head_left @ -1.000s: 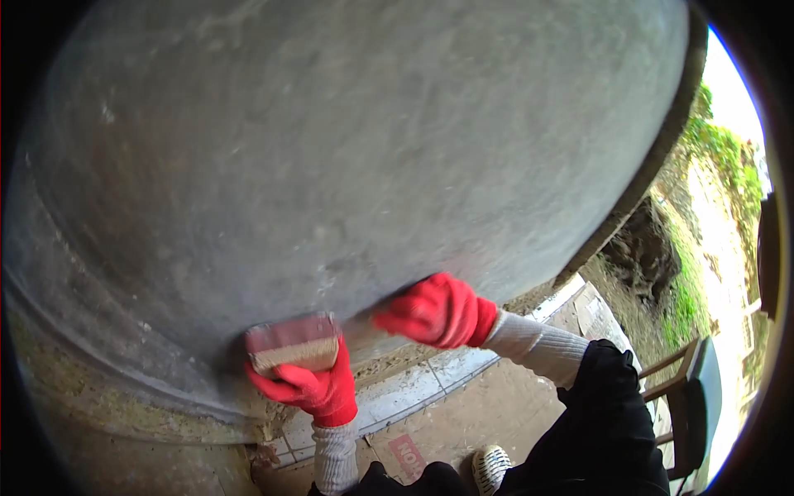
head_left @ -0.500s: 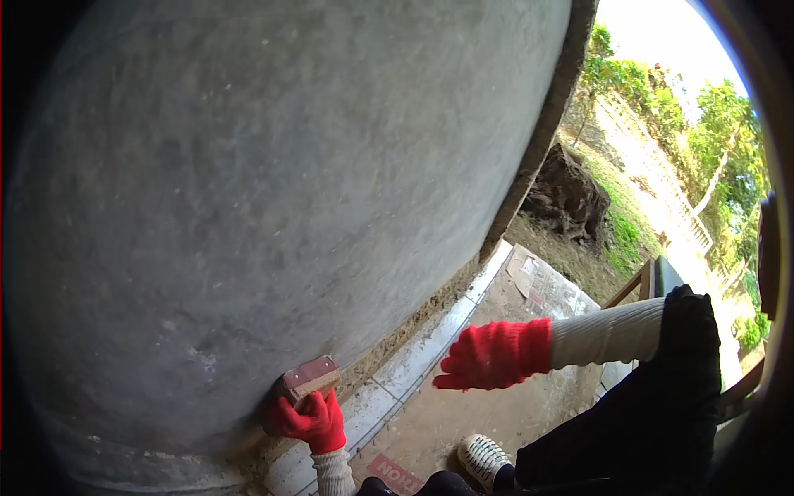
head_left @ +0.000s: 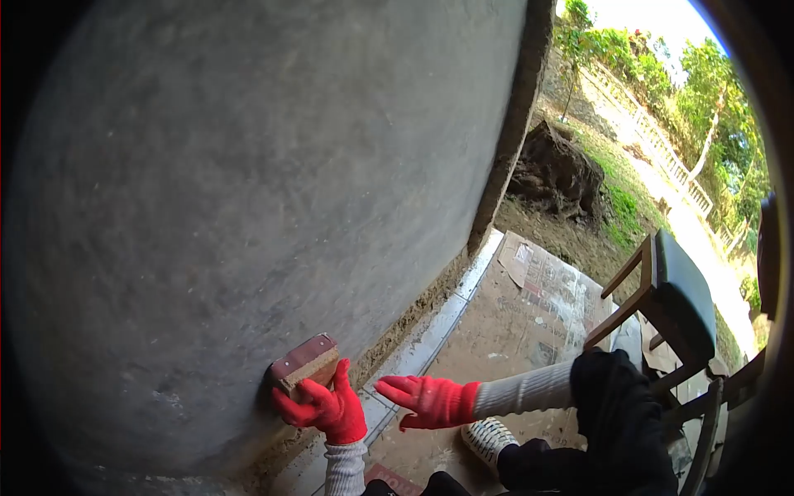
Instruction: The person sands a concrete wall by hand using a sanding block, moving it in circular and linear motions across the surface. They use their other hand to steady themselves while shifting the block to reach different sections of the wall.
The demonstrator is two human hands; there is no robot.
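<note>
My left hand (head_left: 335, 412), in a red glove, is closed round a sanding block (head_left: 308, 364) low on the grey plastered wall (head_left: 273, 182). The block has a wooden body with reddish-brown sheet fixed over it. Its far face lies at the wall and is hidden. To the right, my right hand (head_left: 430, 402), also in a red glove, hangs above the tiled strip with fingers stretched out and nothing in them. A small gap separates it from my left hand.
Cardboard sheeting (head_left: 488, 331) covers the floor beside a white tile strip (head_left: 413, 355). My shoe (head_left: 488, 442) stands on it. A wooden chair with a dark seat (head_left: 682, 298) is at the right. Beyond the wall's edge are a tree stump (head_left: 558, 174) and a grassy slope.
My right hand has moved left and down, closer to my left hand, with its fingers now more extended. The left hand still grips the block, and the view has shifted, showing more of the chair.
</note>
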